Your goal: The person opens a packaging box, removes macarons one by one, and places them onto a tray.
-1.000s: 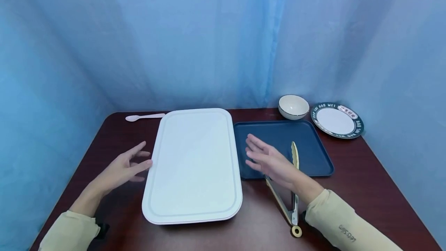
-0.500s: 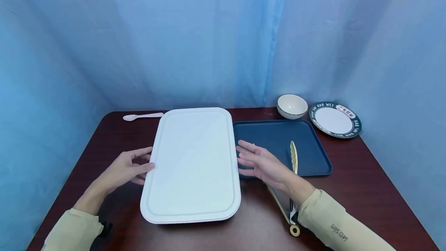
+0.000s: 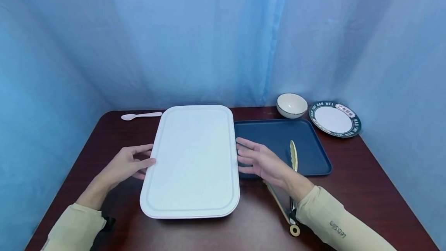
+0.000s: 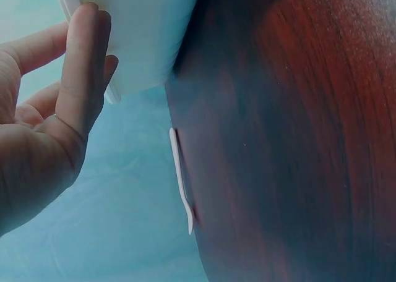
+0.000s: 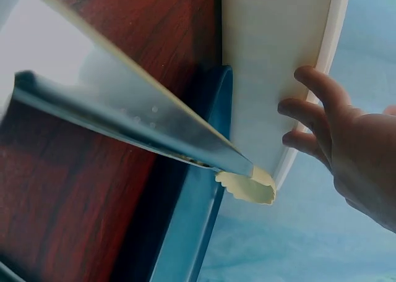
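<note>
Head view alone: white box top

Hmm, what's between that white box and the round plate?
In the head view, the blue tray lies between the white box and the plate; the right hand and part of the tongs overlap it.

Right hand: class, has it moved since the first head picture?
Yes: judged against the blue tray, the right hand has moved left, toward the white box.
</note>
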Demonstrator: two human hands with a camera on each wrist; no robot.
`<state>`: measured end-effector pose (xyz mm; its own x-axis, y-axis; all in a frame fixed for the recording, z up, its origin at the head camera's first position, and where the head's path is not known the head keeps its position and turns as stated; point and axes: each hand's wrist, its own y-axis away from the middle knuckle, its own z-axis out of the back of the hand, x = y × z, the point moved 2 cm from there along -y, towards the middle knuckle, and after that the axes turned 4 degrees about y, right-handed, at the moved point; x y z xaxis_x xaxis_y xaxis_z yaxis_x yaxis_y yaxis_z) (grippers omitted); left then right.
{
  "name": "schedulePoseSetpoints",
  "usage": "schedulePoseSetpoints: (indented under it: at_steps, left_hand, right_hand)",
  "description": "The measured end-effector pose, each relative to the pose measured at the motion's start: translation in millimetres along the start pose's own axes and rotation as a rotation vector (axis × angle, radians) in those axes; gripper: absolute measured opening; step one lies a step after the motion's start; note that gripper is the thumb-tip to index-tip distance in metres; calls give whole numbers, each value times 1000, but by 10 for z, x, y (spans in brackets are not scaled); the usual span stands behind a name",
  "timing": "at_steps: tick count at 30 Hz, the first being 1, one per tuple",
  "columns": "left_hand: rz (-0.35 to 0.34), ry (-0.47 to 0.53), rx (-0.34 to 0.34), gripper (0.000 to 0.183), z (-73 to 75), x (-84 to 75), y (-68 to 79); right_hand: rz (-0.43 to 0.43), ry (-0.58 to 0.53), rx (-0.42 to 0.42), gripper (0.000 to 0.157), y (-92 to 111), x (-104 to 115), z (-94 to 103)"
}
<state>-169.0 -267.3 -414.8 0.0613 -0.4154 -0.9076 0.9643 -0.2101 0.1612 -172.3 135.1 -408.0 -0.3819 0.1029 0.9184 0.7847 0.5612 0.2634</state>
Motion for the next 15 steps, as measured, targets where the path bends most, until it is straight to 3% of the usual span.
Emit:
schedulePoseSetpoints:
  at_steps: [15]
  left_hand:
    - [26,14,36,73,9,-68,8]
  right_hand:
    - [-12,9,31,67,-28,47,4]
